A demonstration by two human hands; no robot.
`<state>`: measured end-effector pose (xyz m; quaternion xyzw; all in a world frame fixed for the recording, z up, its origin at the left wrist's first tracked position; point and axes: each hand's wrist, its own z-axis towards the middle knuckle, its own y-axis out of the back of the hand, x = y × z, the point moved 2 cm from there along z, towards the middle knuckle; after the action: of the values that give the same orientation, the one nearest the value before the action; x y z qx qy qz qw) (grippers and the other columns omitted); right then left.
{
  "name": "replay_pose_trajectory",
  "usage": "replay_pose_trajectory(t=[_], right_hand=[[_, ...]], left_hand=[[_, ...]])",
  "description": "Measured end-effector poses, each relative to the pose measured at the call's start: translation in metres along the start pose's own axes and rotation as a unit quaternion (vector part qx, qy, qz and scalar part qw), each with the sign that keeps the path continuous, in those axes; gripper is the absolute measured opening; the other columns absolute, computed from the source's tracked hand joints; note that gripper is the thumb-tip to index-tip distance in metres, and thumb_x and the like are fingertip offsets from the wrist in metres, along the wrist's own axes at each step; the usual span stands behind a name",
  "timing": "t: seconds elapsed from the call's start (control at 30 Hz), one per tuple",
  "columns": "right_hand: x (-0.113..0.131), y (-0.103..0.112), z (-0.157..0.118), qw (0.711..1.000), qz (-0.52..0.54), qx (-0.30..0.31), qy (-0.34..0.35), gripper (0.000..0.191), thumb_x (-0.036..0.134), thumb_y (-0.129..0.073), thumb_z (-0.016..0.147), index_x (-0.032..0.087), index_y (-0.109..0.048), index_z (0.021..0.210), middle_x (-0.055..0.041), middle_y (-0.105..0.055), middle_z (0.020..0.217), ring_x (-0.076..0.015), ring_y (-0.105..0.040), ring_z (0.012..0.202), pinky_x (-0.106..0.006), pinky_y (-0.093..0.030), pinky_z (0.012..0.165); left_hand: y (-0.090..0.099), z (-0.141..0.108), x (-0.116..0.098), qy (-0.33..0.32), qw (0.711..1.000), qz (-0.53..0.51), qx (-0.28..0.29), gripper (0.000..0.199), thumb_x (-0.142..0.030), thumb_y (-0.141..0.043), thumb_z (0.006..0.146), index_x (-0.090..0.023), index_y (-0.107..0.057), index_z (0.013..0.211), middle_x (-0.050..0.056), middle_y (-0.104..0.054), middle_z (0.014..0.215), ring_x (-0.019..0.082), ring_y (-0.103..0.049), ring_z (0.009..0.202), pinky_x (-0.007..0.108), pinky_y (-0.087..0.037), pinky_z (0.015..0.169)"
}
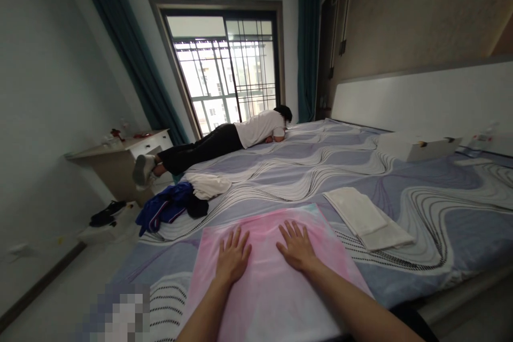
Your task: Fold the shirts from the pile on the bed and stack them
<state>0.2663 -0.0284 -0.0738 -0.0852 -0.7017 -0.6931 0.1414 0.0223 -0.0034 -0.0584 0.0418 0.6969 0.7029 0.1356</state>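
Note:
A pink and pale blue cloth point(264, 288) lies spread out on the bed in front of me. My left hand point(233, 256) rests flat on its left part, fingers spread. On the right part of the same cloth, my right hand point(296, 247) lies palm down with its fingers apart. Neither hand holds anything. To the right of the cloth lies a folded white cloth point(364, 218). Left of it, a blue garment point(166, 208) is heaped beside a white garment point(210, 185) and a small black piece of cloth point(197, 207).
Another person point(240, 136) lies face down across the far side of the patterned bed point(304, 176). A white box point(417, 147) and a clear bottle point(480, 139) stand near the headboard point(425, 96). A desk point(116, 155) and black shoes point(107, 214) are on the left.

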Motion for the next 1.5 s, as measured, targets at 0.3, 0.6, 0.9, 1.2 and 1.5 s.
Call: replay_pose_trajectory(t=[0.3, 0.6, 0.9, 1.2, 1.5], right_hand=[[-0.088, 0.021, 0.057, 0.996, -0.041, -0.018, -0.077, 0.069, 0.061, -0.028, 0.097, 0.027, -0.024, 0.157, -0.0067, -0.015, 0.165, -0.0311, -0.007, 0.151, -0.06, 0.0, 0.117], [-0.144, 0.029, 0.049, 0.993, -0.057, -0.022, -0.101, 0.06, 0.051, -0.025, 0.101, 0.029, -0.024, 0.157, -0.0028, -0.014, 0.166, -0.0287, -0.01, 0.151, -0.061, -0.007, 0.118], [-0.191, 0.038, -0.029, 0.999, -0.02, -0.036, -0.011, 0.062, 0.036, -0.025, 0.099, 0.008, -0.029, 0.154, -0.0117, -0.022, 0.163, -0.0248, -0.009, 0.152, -0.047, -0.014, 0.123], [-0.183, 0.037, -0.18, 0.979, 0.176, -0.034, 0.101, 0.081, 0.073, -0.05, 0.083, 0.031, -0.038, 0.152, -0.0069, -0.032, 0.159, -0.0343, -0.028, 0.146, -0.057, -0.008, 0.121], [-0.164, 0.042, -0.209, 0.979, 0.17, -0.055, 0.098, 0.035, 0.05, -0.055, 0.092, 0.039, -0.069, 0.122, -0.0006, -0.032, 0.159, -0.032, -0.028, 0.147, -0.056, -0.021, 0.12]], left_hand=[[0.007, 0.042, 0.098, 0.107, 0.994, 0.0, -0.007, 0.061, -0.051, -0.023, 0.097, -0.03, -0.03, 0.154, 0.006, -0.02, 0.165, 0.033, -0.015, 0.152, 0.062, -0.015, 0.118], [0.012, 0.05, 0.107, 0.125, 0.992, -0.014, -0.017, 0.06, -0.047, -0.026, 0.097, -0.028, -0.031, 0.154, 0.008, -0.021, 0.164, 0.033, -0.016, 0.151, 0.063, -0.016, 0.117], [0.013, -0.035, 0.139, 0.043, 0.992, -0.085, -0.082, 0.051, -0.043, -0.04, 0.094, -0.03, -0.052, 0.142, 0.004, -0.029, 0.162, 0.033, -0.017, 0.151, 0.057, -0.024, 0.118], [0.015, -0.222, 0.138, -0.037, 0.975, -0.216, -0.038, 0.046, -0.054, -0.067, 0.077, -0.043, -0.068, 0.121, -0.003, -0.045, 0.152, 0.032, -0.03, 0.146, 0.054, -0.032, 0.115], [0.018, -0.23, 0.136, -0.06, 0.976, -0.197, -0.076, 0.032, -0.049, -0.063, 0.082, -0.048, -0.071, 0.113, -0.006, -0.056, 0.141, 0.028, -0.057, 0.127, 0.045, -0.046, 0.108]])
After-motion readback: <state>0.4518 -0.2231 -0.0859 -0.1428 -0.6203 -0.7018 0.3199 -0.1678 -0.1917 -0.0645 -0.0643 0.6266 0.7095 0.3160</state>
